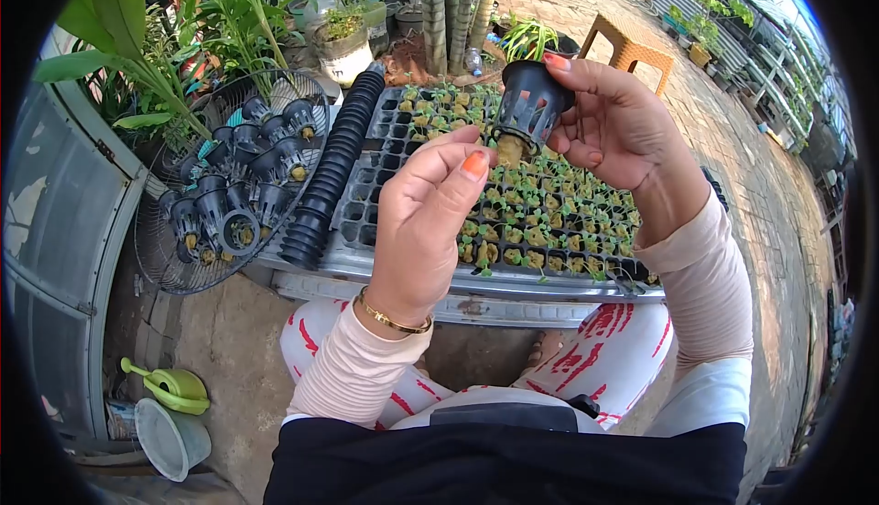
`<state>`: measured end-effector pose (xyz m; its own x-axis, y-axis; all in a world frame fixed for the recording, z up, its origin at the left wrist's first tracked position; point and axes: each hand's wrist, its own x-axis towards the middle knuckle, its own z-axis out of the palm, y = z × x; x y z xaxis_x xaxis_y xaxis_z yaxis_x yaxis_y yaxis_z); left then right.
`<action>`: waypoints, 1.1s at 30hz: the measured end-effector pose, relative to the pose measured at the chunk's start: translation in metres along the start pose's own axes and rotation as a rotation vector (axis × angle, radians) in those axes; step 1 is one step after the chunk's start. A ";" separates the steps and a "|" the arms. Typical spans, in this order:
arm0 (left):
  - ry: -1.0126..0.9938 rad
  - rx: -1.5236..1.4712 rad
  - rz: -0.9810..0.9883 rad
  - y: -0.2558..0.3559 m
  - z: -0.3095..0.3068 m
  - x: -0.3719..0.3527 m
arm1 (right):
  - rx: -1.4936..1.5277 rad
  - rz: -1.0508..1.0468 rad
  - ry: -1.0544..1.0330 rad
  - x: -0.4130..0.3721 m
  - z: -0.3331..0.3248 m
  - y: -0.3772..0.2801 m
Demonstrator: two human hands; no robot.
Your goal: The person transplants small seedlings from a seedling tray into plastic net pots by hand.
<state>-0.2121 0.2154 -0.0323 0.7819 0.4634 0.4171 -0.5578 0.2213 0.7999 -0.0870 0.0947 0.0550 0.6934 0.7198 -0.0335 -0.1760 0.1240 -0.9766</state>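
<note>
My right hand (627, 125) grips a black slotted net pot (534, 107) by its rim and side, tilted above the seedling tray (352, 212). A yellowish-brown growing plug (509, 150) pokes out of the pot's narrow lower end. My left hand (423, 217) is closed, thumb against fingers, with the fingertips at this plug; the exact contact is partly hidden. Below both hands, the black cell tray carries many small green seedlings (531, 230) in similar plugs. Its left-hand cells hold no plugs.
Left of the tray lies a long stack of nested black pots (334, 171). Beyond it, a wire basket (151, 262) holds several net pots (211, 203) with plugs. A green watering can (179, 390) and a pale bucket (174, 439) stand on the floor. An orange-brown stool (632, 52) is behind.
</note>
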 end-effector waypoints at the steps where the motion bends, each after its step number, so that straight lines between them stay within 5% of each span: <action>1: 0.003 0.011 0.022 -0.001 -0.002 -0.001 | -0.034 0.007 -0.012 0.002 0.002 0.001; 11: 0.113 0.019 0.106 0.009 -0.045 0.002 | -0.244 -0.033 -0.083 0.034 0.052 -0.003; 18: 0.575 0.043 0.412 0.046 -0.103 0.001 | -0.489 -0.138 -0.283 0.100 0.119 0.007; 21: 0.675 -0.019 0.547 0.060 -0.122 -0.006 | -0.850 -0.279 -0.289 0.130 0.151 0.027; 33: 0.701 0.026 0.591 0.065 -0.131 -0.012 | -1.294 -0.072 -0.294 0.191 0.172 0.079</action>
<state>-0.2940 0.3363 -0.0415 0.0185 0.9116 0.4106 -0.8001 -0.2328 0.5529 -0.0886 0.3596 0.0076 0.4682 0.8793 -0.0870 0.7556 -0.4495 -0.4764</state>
